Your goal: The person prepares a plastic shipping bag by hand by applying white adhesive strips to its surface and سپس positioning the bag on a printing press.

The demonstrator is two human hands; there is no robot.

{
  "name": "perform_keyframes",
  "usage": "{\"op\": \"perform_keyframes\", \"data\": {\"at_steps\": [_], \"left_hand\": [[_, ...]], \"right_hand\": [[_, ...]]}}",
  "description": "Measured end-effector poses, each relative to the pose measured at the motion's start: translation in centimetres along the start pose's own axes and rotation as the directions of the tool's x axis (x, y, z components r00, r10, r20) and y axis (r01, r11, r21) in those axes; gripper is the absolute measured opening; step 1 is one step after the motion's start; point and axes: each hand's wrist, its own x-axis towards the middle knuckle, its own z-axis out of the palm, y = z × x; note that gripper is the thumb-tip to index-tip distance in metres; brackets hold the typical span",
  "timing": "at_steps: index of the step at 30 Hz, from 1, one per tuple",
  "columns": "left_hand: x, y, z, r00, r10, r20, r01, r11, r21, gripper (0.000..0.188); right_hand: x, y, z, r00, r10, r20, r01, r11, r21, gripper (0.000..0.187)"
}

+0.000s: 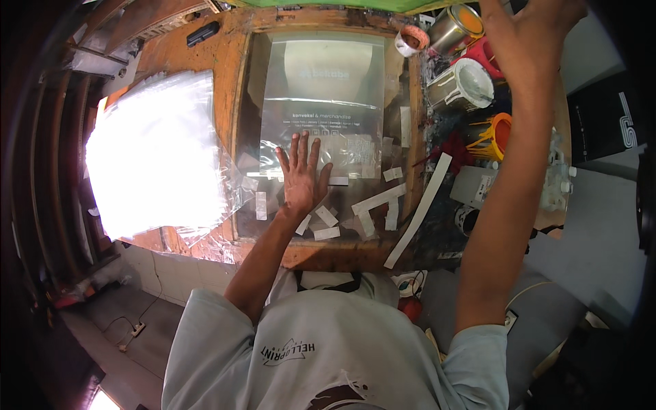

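My left hand (301, 178) lies flat, fingers apart, on the lower part of a clear plastic bag (321, 82) with pale printing. The bag is spread on a glass-like panel (273, 219) framed by the wooden table. My right arm stretches to the far right, and my right hand (529, 37) is at the upper edge of the view, above the paint containers. Its fingers are mostly cut off, so what it touches is hidden. A green panel (328, 9) crosses the far edge, only partly visible.
A bright stack of clear plastic bags (157, 157) lies left. Several tape strips (379, 198) stick around the panel. A long white strip (420, 212) lies right of it. A tape roll (411, 41), a paint can (456, 29) and a white-rimmed tub (471, 83) stand far right.
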Motion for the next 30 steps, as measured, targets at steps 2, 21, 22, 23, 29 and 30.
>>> {"op": "perform_keyframes", "data": {"at_steps": [2, 21, 22, 23, 29, 30], "left_hand": [[0.0, 0.4, 0.3, 1.000, 0.024, 0.013, -0.023, 1.000, -0.005, 0.065], [0.1, 0.9, -0.3, 0.999, -0.014, 0.050, 0.012, 0.999, 0.032, 0.071], [0.1, 0.9, -0.5, 0.999, -0.012, 0.049, 0.010, 0.999, 0.036, 0.072], [0.0, 0.9, -0.7, 0.997, -0.010, 0.074, 0.007, 0.999, 0.033, 0.075], [-0.1, 0.8, -0.5, 1.000, 0.022, 0.019, -0.021, 0.999, -0.049, 0.078], [-0.1, 0.7, -0.4, 1.000, 0.026, 0.017, -0.025, 0.998, -0.050, 0.078]], "right_hand": [[-0.1, 0.5, -0.2, 0.999, 0.030, -0.026, -0.030, 1.000, 0.007, 0.083], [-0.4, -1.4, -2.1, 0.995, 0.097, 0.013, -0.098, 0.989, 0.114, 0.077], [-0.4, -1.3, -2.2, 0.998, 0.060, -0.004, -0.059, 0.986, 0.155, 0.074], [-0.3, -0.8, -2.6, 0.995, 0.041, 0.091, -0.051, 0.992, 0.113, 0.082], [-0.5, -0.5, -2.5, 0.996, 0.018, 0.092, -0.032, 0.988, 0.148, 0.085], [-0.5, -0.6, -2.5, 0.995, 0.028, 0.096, -0.041, 0.990, 0.137, 0.085]]}}
